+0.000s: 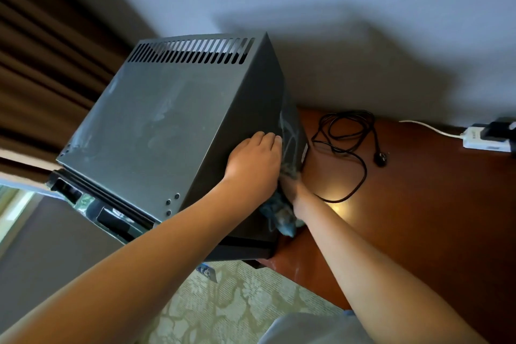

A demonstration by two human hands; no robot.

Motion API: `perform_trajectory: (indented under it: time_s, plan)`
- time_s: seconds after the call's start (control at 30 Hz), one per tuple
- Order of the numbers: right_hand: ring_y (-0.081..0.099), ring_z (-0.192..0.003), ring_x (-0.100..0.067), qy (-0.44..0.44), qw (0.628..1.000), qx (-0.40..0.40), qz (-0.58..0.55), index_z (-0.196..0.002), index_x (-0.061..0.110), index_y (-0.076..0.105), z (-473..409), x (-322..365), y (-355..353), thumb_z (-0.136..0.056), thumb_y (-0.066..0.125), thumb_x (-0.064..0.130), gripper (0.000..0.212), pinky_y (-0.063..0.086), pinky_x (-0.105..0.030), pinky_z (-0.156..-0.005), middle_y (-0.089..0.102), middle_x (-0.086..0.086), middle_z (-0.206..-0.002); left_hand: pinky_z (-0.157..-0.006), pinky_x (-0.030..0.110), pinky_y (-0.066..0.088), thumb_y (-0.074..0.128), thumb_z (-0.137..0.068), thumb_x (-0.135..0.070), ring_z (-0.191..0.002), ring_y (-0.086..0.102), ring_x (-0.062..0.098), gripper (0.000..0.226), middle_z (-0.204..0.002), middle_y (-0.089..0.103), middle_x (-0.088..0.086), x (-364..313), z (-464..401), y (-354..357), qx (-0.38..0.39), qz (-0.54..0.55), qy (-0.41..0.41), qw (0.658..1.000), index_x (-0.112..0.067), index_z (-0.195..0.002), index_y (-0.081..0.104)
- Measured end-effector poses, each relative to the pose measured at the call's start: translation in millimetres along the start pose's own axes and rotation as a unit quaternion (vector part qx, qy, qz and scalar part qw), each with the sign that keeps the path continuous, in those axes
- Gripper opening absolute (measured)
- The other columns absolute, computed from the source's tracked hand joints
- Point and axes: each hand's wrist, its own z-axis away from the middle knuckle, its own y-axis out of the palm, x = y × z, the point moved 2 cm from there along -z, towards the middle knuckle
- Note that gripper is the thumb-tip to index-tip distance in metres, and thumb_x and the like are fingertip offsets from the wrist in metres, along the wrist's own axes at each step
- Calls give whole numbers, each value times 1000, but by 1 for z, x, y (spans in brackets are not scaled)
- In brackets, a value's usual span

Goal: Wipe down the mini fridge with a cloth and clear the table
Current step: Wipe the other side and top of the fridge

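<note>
A dark grey mini fridge (pixel 167 126) stands on a reddish-brown wooden table (pixel 418 204), with vent slots along its far top edge and dusty smears on its top. My left hand (pixel 254 159) lies flat on the top, fingers curled over the right edge. My right hand (pixel 296 193) presses a grey-blue cloth (pixel 282 218) against the fridge's right side, low down near the front corner. The cloth partly hangs below the hand.
A black power cord (pixel 346 142) lies coiled on the table right of the fridge, its plug (pixel 381 158) loose. A white power strip (pixel 485 139) sits at the far right by the wall. Brown curtains (pixel 42 64) hang left; patterned carpet (pixel 237 301) lies below.
</note>
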Motion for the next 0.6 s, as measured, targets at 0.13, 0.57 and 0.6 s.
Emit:
perform_trajectory:
  time_s: [0.13, 0.57, 0.6]
  plan:
    - [58, -123, -34, -31, 999, 14, 21, -151, 18, 35, 19, 21, 3, -99, 58, 37, 60, 52, -45, -99, 56, -12, -141, -122, 39, 27, 51, -101, -27, -152, 25, 26, 72, -165, 26, 8, -4, -9, -1, 18, -10, 4, 1000, -10, -161, 16]
    - [55, -118, -26, -69, 997, 5, 29, -157, 21, 14, 20, 58, -9, -102, 57, 37, 71, 51, -38, -89, 51, -13, -141, -100, 35, 49, 53, -100, -24, -137, 41, 25, 57, -153, 38, 7, 0, -22, -19, 26, 31, -23, 999, -11, -152, 34]
    - [55, -120, -29, -44, 997, 19, 64, -160, 24, 8, 22, 46, -9, -100, 59, 39, 80, 51, -43, -96, 50, -14, -143, -100, 36, 49, 53, -100, -24, -137, 41, 25, 57, -154, 38, 8, -2, -24, -19, 31, 25, -23, 999, -11, -153, 33]
